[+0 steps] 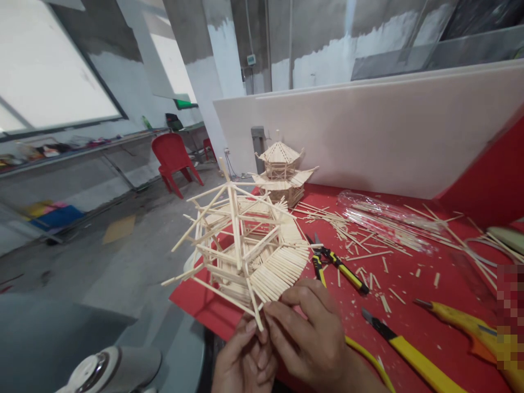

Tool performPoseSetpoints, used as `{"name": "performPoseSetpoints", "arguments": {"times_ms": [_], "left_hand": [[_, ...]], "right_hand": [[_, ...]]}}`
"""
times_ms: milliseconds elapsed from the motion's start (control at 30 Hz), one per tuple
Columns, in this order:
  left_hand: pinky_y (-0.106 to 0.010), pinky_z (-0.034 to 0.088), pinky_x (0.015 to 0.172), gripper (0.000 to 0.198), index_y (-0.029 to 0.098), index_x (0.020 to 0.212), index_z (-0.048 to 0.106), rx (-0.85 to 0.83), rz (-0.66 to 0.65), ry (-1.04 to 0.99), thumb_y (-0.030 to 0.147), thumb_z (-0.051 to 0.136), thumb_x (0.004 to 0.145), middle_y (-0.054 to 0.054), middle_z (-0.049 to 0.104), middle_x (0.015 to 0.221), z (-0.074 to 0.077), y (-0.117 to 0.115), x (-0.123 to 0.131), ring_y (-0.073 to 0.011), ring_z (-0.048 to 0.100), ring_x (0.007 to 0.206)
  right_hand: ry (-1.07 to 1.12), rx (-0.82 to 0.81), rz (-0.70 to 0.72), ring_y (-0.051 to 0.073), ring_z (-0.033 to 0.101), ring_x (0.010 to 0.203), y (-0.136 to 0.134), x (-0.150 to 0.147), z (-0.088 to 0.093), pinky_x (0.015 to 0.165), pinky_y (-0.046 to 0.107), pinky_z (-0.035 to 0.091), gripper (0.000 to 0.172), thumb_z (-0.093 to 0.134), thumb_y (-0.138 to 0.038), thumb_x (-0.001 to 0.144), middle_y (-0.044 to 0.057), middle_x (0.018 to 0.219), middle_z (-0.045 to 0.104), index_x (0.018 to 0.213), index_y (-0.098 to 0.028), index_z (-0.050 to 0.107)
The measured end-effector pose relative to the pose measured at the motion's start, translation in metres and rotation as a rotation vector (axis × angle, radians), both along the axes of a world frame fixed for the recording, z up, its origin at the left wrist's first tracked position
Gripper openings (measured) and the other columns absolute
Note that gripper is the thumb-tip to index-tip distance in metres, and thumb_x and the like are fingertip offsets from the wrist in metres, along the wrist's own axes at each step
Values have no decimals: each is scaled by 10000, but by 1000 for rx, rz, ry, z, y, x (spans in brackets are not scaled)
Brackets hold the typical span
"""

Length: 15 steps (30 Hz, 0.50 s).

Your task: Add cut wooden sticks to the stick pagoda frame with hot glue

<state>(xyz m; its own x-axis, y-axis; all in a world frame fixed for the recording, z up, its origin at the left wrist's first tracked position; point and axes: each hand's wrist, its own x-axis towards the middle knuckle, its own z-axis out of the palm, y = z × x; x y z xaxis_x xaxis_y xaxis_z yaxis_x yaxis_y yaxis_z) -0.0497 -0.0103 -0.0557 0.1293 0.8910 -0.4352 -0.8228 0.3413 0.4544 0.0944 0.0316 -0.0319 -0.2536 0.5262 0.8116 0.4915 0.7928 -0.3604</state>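
A pavilion model built of thin wooden sticks (235,234) stands tilted at the near edge of the red table, its roof partly covered with close-set sticks and partly bare frame. My left hand (245,357) is closed under its nearest eave corner, fingers pinching the projecting tip. Just right of that tip, my right hand (313,330) is closed, thumb and forefinger together on what looks like a short wooden stick against the eave edge. The fingers hide most of that piece. Behind stands a second pavilion model (280,169), with two covered roofs.
On the red table (393,338) lie yellow-and-black pliers (344,270), a yellow-handled cutter (413,349), a yellow glue gun (462,322), loose sticks and offcuts (360,232), and a plastic bag of sticks (385,218). A bottle (118,371) is lower left; a white board (368,125) stands behind.
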Motion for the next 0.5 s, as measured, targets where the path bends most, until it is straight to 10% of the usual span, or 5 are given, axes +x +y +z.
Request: {"name": "performPoseSetpoints", "arguments": {"times_ms": [500], "left_hand": [[-138,268,362,209,141,673,628,-3,13,10,221,820,654,21,592,584,2,-1,2,-35,407,412]], "right_hand": [[50,66,-1,173,521,766,-1,0,8,693,321,466,240,552,-44,844,63,770,610,1020,-121,694]]}}
